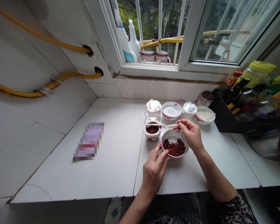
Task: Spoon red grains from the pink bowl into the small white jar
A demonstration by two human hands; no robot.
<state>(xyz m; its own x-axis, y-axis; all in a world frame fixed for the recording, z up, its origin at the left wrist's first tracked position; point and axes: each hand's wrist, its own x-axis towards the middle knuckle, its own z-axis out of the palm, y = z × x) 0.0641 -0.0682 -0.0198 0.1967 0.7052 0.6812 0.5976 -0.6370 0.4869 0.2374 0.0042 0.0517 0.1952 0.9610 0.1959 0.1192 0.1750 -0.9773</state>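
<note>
My left hand grips the left rim of a white bowl with a pink edge. Dark red peppercorns lie in the bowl. Above its right side, my right hand pinches the handle of a small white spoon. The spoon's other end is over an open jar that also holds dark red peppercorns. Whether the spoon carries anything is too small to tell. Behind the jar stands a clear container with a white lid.
Behind the hands are a bowl of white grains, a lidded jar and a bowl of pale flakes. A black box of bottles stands right. A blurred purple packet lies left.
</note>
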